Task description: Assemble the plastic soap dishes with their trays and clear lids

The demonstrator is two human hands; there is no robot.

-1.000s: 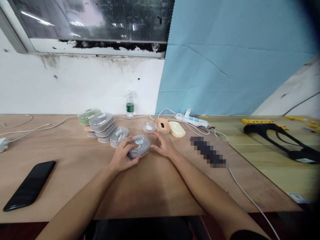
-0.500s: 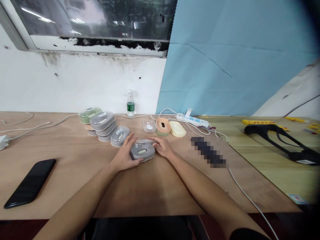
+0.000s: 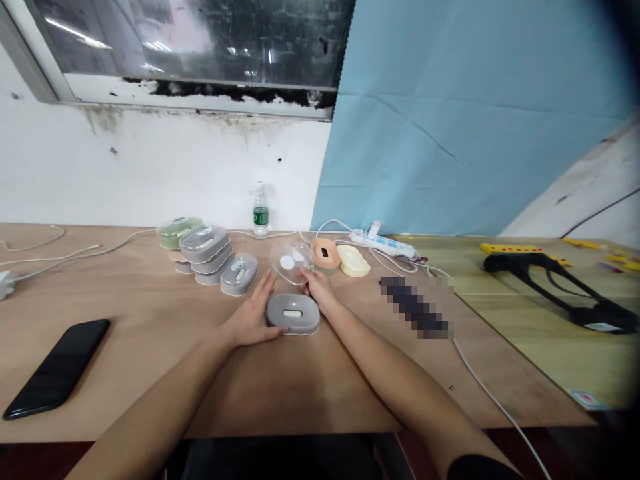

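A grey oval box point(image 3: 293, 315) with a pale slot in its top sits on the table in front of me. Beside its left end is my left hand point(image 3: 253, 317), fingers stretched apart, thumb against the box's front corner. My right hand point(image 3: 319, 288) pinches the edge of a clear plastic lid point(image 3: 289, 272) with a round white sticker, held tilted just behind the box. That lid partly covers another clear lid on the table. Left of my left hand stands a single grey box point(image 3: 239, 274) with a clear cover.
Stacked grey boxes point(image 3: 206, 245) and a green box point(image 3: 176, 230) stand back left. A water bottle point(image 3: 261, 212), an orange-topped box point(image 3: 325, 253), a cream tray point(image 3: 353, 261) and a power strip point(image 3: 387, 245) line the back. A black phone point(image 3: 57, 368) lies left.
My right hand has lifted the clear lid off the grey box and carried it back toward the other lid. The grey box now sits slightly nearer and to the right, squarer to me.
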